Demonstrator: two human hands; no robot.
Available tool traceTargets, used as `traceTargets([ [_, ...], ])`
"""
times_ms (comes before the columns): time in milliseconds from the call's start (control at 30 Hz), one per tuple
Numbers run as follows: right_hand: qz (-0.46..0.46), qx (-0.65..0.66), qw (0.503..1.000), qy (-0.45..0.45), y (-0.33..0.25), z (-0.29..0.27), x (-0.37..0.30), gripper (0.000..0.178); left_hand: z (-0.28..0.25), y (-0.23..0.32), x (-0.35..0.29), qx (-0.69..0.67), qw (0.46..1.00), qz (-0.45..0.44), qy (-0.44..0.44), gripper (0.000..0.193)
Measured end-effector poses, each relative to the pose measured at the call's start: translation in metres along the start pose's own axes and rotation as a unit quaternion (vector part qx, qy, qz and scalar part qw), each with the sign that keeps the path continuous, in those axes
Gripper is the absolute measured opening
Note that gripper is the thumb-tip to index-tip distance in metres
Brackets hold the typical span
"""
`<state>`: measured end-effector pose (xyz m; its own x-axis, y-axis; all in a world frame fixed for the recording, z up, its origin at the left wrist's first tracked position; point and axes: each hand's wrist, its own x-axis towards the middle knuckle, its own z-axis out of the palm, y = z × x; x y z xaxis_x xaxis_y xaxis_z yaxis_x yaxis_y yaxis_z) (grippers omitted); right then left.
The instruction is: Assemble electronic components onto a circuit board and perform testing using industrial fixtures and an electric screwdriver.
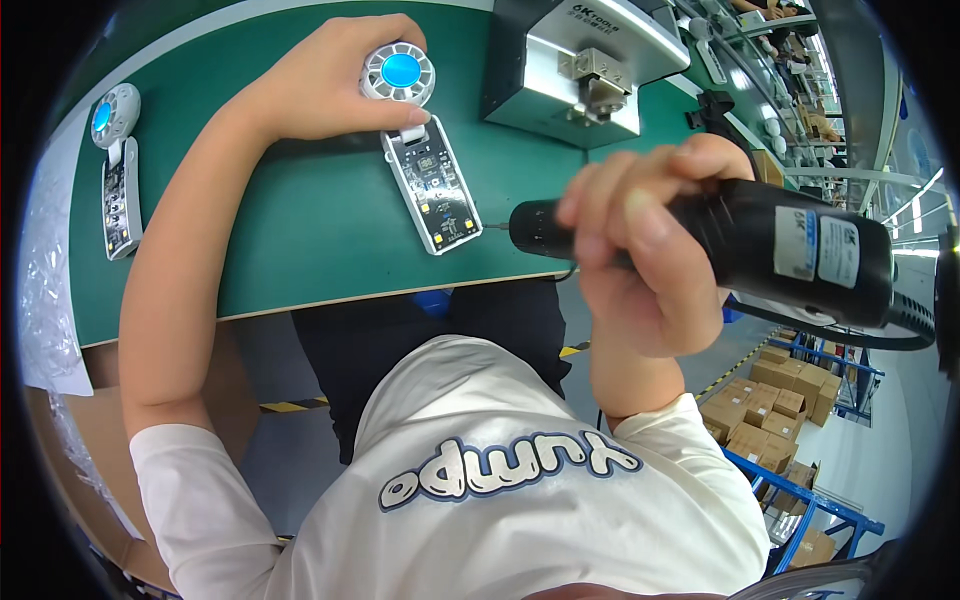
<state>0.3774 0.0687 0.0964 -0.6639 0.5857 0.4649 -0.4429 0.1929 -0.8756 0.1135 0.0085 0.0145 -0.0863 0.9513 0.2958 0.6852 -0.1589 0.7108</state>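
My left hand (335,85) is closed around the round head of a small white device (400,88), which has a blue disc at its centre and a ring of vents. Its handle lies toward me on the green table, baring a black circuit board (435,185) inside a white shell. In my right hand (650,235) is a black electric screwdriver (780,245), held sideways with the fingers wrapped round its body. The thin bit points left, and its tip appears close to the board's lower right edge; whether it touches, I cannot tell.
A second white device (121,195) with its board bared lies at the table's left. A metal screw-feeding machine (580,75) stands at the back right. Clear plastic wrap (45,250) hangs along the left edge. Stacked cartons (765,410) and blue racking are off to the right.
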Motion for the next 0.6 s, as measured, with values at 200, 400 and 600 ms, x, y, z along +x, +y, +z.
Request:
traceTargets([
  [200,0.015,0.036,0.999,-0.008,0.010,0.001,-0.003,0.040,-0.003,0.009,-0.001,0.000,1.000,-0.025,-0.019,0.047],
  [400,0.017,0.016,0.999,-0.042,0.015,-0.003,-0.001,0.036,-0.002,0.006,0.002,-0.011,1.000,-0.018,-0.020,0.048],
  [600,-0.005,0.027,0.996,-0.080,0.013,-0.011,0.010,0.026,-0.006,-0.003,0.001,-0.014,1.000,0.019,-0.019,0.050],
])
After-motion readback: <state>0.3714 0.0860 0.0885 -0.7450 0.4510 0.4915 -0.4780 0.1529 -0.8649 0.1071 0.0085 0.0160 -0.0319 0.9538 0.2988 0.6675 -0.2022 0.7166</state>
